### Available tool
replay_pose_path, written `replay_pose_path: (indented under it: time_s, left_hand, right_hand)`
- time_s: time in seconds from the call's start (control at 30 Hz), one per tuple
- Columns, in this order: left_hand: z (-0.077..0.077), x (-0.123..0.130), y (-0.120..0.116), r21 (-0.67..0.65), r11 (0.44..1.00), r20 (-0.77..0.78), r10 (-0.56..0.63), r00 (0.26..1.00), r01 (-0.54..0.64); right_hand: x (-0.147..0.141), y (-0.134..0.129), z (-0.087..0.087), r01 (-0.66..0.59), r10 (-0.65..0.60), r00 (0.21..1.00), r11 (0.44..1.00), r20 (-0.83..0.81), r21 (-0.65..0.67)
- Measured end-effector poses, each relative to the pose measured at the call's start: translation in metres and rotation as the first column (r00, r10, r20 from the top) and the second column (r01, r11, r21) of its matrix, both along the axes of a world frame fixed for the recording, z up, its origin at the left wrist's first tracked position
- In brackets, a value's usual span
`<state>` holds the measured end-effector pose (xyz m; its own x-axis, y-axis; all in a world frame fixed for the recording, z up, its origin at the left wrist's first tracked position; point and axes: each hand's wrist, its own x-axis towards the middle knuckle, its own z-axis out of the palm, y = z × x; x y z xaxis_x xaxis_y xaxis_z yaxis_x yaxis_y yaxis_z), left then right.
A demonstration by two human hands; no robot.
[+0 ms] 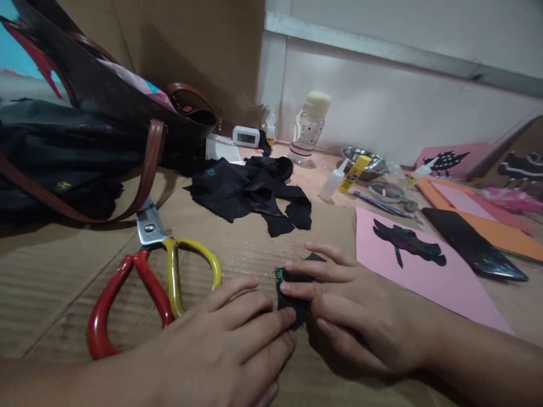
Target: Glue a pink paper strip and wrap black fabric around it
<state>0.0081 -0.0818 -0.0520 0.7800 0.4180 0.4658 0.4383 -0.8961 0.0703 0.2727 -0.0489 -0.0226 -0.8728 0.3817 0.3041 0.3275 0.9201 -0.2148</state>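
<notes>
A small black cloth piece (292, 302) with a green glittery patch lies flat on the cardboard. My left hand (237, 345) rests with its fingertips on the cloth's lower edge, palm down, holding nothing. My right hand (352, 299) lies over the cloth's right part, fingers spread and pressing on it. Scissors (150, 229) with one red and one yellow handle lie beside my left hand. Black cloth scraps (250, 189) are heaped beyond the hands. To the right, a pink sheet (441, 288) bears a black cut-out shape (409, 243).
A dark bag (178, 127) with brown straps stands at the left. Toward the back are a digital clock (246, 137), a bottle (307, 127), a glue bottle (333, 181), a glue stick (354, 174) and a metal bowl (375, 164). A black phone-like object (475, 243) lies right.
</notes>
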Motion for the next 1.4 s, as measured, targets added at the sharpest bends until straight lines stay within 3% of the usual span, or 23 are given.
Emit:
replay_pose_path:
  time_s: [0.23,0.43,0.67,0.9,1.2,1.4]
  left_hand:
    - [0.0006,0.0024,0.0031,-0.014,1.000,0.014,-0.002,1.000,0.002]
    - [0.0000,0.0013,0.0021,-0.009,1.000,0.005,0.002,1.000,-0.002]
    - [-0.0003,0.0007,0.0028,-0.012,1.000,0.019,-0.002,1.000,0.002]
    - [-0.0010,0.0024,0.0033,-0.023,1.000,0.034,-0.005,0.999,0.006]
    - [-0.0012,0.0024,-0.0011,-0.045,0.999,0.048,0.023,0.999,-0.021]
    - [-0.0031,0.0037,0.0015,-0.018,1.000,0.041,0.006,0.999,-0.006]
  right_hand:
    - [-0.0020,0.0061,-0.0065,0.157,-0.156,0.987,0.987,-0.028,0.028]
    - [-0.0006,0.0012,-0.0012,-0.017,0.017,1.000,1.000,0.006,0.007]
    - [-0.0030,0.0071,-0.0085,0.156,-0.155,0.988,0.988,-0.022,0.018]
    - [-0.0002,0.0011,0.0004,-0.030,0.031,0.999,0.999,-0.035,0.024]
    - [-0.0042,0.0068,-0.0090,0.145,-0.140,0.986,0.988,-0.089,0.055]
    - [-0.0028,-0.0001,0.0003,0.010,-0.001,0.994,0.997,-0.105,0.078]
